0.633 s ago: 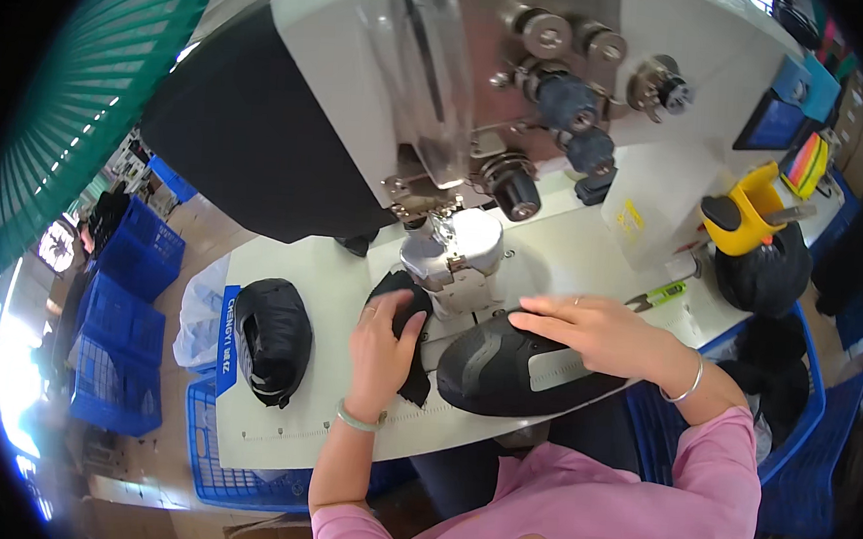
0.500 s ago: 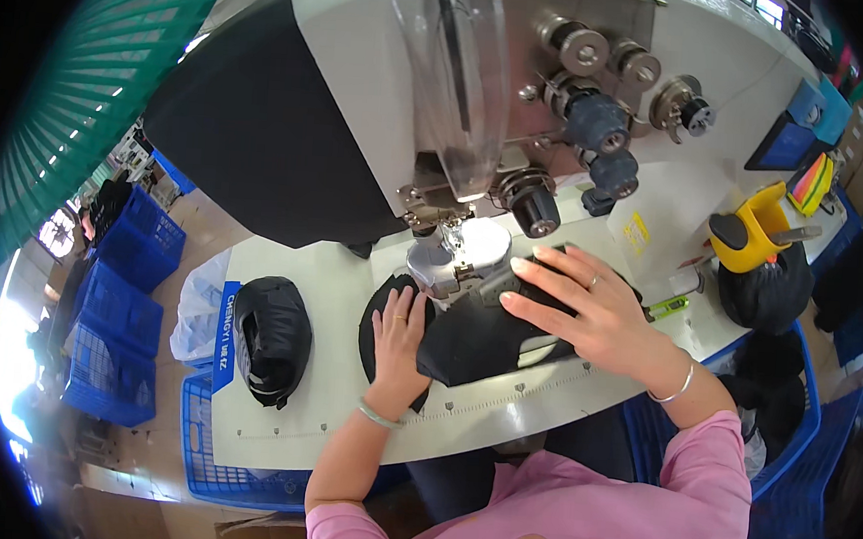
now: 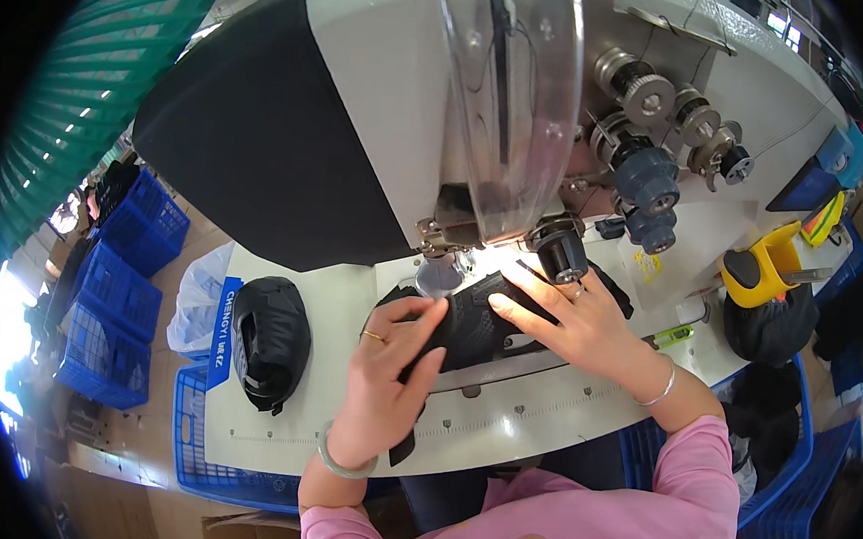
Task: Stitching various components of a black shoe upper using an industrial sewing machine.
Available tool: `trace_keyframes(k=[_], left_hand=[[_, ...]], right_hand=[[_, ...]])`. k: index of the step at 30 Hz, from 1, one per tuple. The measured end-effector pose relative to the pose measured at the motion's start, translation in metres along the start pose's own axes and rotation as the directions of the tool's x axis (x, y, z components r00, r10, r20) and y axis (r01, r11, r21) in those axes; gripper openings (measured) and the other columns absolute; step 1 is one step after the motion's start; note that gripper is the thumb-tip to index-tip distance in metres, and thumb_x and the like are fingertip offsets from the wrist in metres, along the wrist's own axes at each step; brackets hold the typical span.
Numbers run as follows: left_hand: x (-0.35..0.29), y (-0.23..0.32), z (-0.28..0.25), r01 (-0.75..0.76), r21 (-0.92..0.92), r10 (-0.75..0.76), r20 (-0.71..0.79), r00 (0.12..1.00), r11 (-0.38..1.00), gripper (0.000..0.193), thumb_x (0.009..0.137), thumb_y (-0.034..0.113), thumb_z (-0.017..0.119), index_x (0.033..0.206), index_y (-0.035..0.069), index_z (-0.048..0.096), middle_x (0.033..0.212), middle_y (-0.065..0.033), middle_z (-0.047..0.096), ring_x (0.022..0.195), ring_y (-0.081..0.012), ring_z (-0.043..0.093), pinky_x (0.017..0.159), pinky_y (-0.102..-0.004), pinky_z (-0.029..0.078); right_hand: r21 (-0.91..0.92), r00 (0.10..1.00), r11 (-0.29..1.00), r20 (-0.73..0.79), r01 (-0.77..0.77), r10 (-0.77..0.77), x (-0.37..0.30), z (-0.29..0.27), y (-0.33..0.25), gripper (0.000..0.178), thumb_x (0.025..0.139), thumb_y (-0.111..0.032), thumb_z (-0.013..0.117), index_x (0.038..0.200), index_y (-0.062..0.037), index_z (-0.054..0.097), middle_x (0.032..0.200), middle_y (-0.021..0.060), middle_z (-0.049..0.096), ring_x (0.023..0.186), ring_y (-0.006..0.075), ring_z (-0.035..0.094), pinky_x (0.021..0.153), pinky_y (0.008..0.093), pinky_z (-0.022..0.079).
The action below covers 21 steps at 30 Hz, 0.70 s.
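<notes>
A black shoe upper [image 3: 465,336] with a perforated patch lies under the needle area of a sewing machine [image 3: 368,98]. My left hand [image 3: 385,375] has its fingers bent at the upper's left edge, thumb below and index finger above, with black material between them. My right hand [image 3: 576,323] rests across the upper's right part, fingers stretched and spread. A narrow black end [image 3: 403,450] shows below my left hand; I cannot tell whether it belongs to the same upper. Farther left on the white table [image 3: 333,431] sits another black shoe upper [image 3: 269,344].
A green cutter-like tool [image 3: 672,336] lies right of my right hand. Beyond it is a yellow holder [image 3: 770,266] on a black bundle [image 3: 772,325]. Blue crates [image 3: 100,358] stand at left. A blue basket [image 3: 241,480] sits below the table edge. Knobs [image 3: 645,179] protrude from the machine.
The upper under my hands has shifted closer to the needle area. My left hand has gone from lying flat to bent fingers at its edge. The view has tilted slightly.
</notes>
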<state>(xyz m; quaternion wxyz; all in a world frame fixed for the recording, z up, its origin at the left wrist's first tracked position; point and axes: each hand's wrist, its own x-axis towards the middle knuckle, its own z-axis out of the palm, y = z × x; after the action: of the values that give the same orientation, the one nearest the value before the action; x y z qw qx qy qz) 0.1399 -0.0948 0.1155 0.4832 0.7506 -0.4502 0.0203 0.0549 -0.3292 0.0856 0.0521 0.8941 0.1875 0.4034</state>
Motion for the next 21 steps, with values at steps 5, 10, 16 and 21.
trace_keyframes(k=[5,10,16,21], left_hand=[[0.006,0.005,0.009,-0.16,0.189,0.173,-0.052,0.984,0.969,0.035,0.077,-0.004,0.065,0.111,0.0,0.065,0.116,-0.012,0.057,0.091,-0.0239,0.061,0.083,-0.0298,0.048],[0.012,0.006,0.01,-0.201,0.262,0.215,-0.026,0.976,0.944,0.031,0.077,-0.002,0.065,0.108,0.0,0.066,0.113,-0.0144,0.061,0.093,-0.0276,0.063,0.083,-0.0327,0.049],[0.016,0.012,0.009,-0.23,0.398,0.244,0.016,0.97,0.888,0.028,0.078,0.0,0.063,0.106,0.0,0.066,0.111,-0.0155,0.062,0.09,-0.0317,0.062,0.08,-0.0359,0.05],[0.025,0.012,0.01,-0.25,0.4,0.273,-0.001,0.962,0.882,0.027,0.077,-0.001,0.062,0.104,-0.001,0.066,0.107,-0.0145,0.063,0.085,-0.031,0.061,0.076,-0.0364,0.05]], right_hand=[[-0.002,0.999,1.0,0.033,-0.022,0.022,0.006,-0.007,-0.006,0.043,0.075,-0.021,0.066,0.118,-0.0185,0.062,0.115,0.0055,0.056,0.119,0.0247,0.05,0.1,0.0454,0.04],[-0.002,0.998,0.999,0.061,-0.033,0.034,0.008,-0.012,-0.006,0.041,0.076,-0.019,0.064,0.117,-0.0175,0.062,0.114,0.0068,0.057,0.119,0.0251,0.051,0.096,0.042,0.042],[0.108,0.996,0.99,0.026,-0.09,0.088,0.013,-0.016,-0.008,0.047,0.071,-0.007,0.061,0.118,-0.0116,0.062,0.117,0.0125,0.06,0.095,0.0254,0.062,0.086,0.0391,0.048],[0.151,0.993,0.981,0.018,-0.121,0.12,0.014,-0.016,-0.004,0.047,0.07,-0.006,0.062,0.116,-0.0113,0.063,0.107,0.0107,0.063,0.095,0.0269,0.061,0.086,0.0395,0.049]])
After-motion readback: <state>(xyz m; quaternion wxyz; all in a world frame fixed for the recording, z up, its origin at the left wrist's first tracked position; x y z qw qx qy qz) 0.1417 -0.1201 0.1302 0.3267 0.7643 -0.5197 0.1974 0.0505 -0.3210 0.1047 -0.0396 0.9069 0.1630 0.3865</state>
